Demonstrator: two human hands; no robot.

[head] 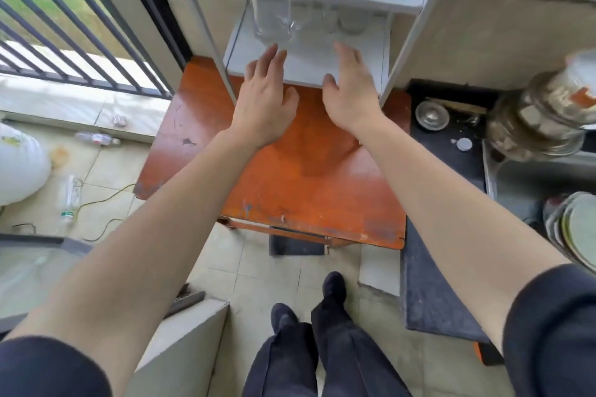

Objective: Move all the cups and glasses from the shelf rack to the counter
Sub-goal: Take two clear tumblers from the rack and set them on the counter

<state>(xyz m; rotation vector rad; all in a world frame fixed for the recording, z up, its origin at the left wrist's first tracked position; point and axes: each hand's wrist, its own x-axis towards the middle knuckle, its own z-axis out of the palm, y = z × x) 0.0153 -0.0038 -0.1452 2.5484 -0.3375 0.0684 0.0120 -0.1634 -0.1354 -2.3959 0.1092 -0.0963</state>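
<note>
Both hands empty, palms down, fingers spread and extended toward the lower shelf [309, 64] of the white rack [416, 26]. Left hand [266, 100] fingertips sit just short of a clear glass [274, 22] at the shelf's left. Right hand [350, 93] hovers over the shelf's front edge, near more clear glasses [342, 21] further back; blur makes their count hard to tell. Neither hand touches glass. Rack stands on an orange table [306, 177]. Right side: a jar [541, 113] and a stack of plates [577, 229], both partly out of frame.
</note>
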